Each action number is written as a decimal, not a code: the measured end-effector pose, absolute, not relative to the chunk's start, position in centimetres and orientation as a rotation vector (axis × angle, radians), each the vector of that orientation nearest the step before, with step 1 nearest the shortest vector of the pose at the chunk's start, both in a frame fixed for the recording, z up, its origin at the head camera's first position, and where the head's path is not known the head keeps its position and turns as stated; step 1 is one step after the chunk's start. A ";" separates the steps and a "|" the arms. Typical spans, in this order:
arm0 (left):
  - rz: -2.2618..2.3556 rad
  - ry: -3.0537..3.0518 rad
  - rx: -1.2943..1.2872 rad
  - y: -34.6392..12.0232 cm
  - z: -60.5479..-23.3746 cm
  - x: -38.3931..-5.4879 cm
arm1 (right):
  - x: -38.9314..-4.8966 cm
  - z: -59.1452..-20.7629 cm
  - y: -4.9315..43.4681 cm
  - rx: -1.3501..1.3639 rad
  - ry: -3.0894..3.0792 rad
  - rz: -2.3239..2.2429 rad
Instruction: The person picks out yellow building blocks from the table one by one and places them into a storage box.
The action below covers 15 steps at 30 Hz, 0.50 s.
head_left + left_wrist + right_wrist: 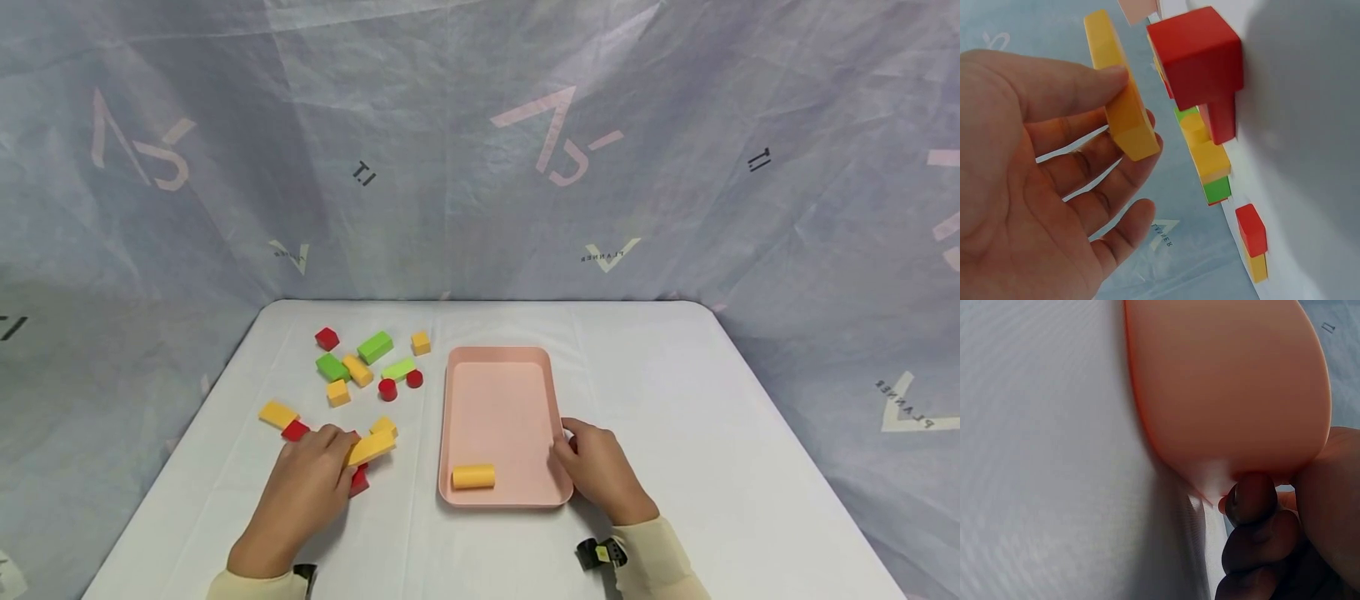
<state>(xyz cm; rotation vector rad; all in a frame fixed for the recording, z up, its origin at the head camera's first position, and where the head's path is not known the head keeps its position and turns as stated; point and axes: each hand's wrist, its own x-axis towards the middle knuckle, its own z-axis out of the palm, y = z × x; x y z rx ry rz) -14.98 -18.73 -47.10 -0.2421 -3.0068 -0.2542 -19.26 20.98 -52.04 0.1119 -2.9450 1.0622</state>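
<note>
My left hand (pixel 311 475) pinches a yellow rectangular block (pixel 371 448) between thumb and fingers. In the left wrist view that yellow block (pixel 1119 87) is held up off the white table, beside a red block (pixel 1200 53). Other red pieces lie under and around this hand, partly hidden by it. On the right, my right hand (pixel 596 467) grips the side rim of a pink tray (pixel 501 392), thumb over the edge. The right wrist view shows the tray's outer wall (pixel 1229 381) with curled fingers (pixel 1257 497) against it. A yellow cylinder (pixel 473 477) lies in the tray's near left corner.
Behind the left hand several loose blocks are scattered, among them a green block (pixel 375 347), a red cube (pixel 327 338), a yellow cube (pixel 338 392) and a red cylinder (pixel 387 389). A yellow block (pixel 278 414) lies farther left. A grey printed cloth (pixel 450 167) hangs behind the table.
</note>
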 end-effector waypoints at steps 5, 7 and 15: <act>-0.260 -2.996 -0.256 -18.2 -47.1 -15.2 | -19.3 -52.1 21.0 0.112 -2.943 1.047; -0.262 -2.997 -0.264 -18.1 -47.1 -15.2 | -19.3 -52.1 21.0 0.109 -2.945 1.048; -0.253 -3.001 -0.274 -17.6 -46.9 -15.3 | -19.2 -52.0 20.9 0.121 -2.938 1.057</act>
